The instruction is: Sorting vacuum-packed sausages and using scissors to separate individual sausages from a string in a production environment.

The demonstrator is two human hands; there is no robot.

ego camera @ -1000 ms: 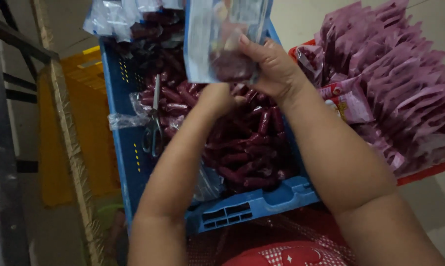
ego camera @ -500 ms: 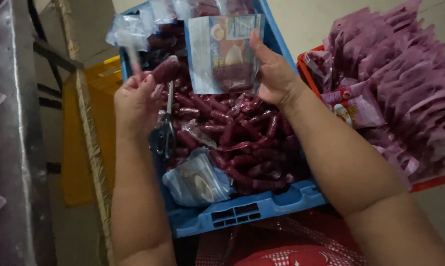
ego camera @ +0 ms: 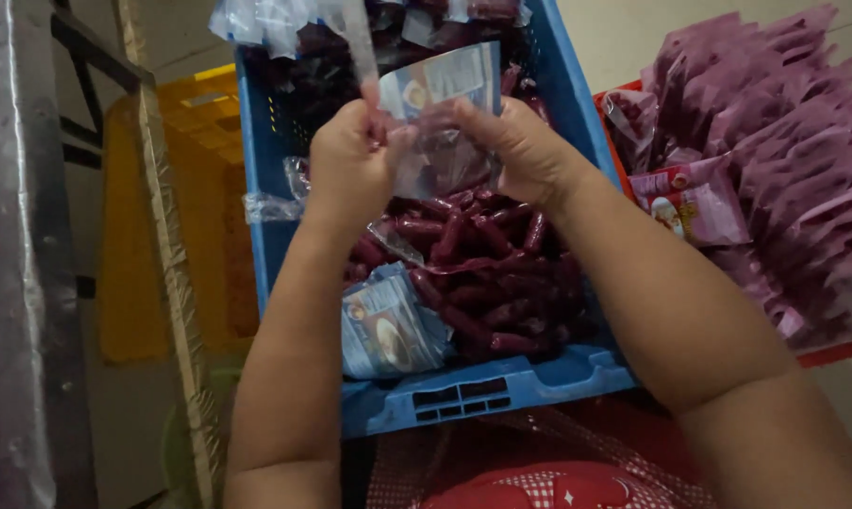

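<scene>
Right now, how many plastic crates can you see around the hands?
3. The blue crate sits in the middle under both hands, the yellow crate stands to its left, and the red crate lies to its right, mostly hidden under purple pouches.

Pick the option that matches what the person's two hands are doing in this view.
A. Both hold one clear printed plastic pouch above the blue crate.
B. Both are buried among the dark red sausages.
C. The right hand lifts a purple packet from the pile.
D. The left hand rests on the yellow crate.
A: the left hand and right hand both pinch the clear printed plastic pouch over the blue plastic crate of dark red sausages.
</scene>
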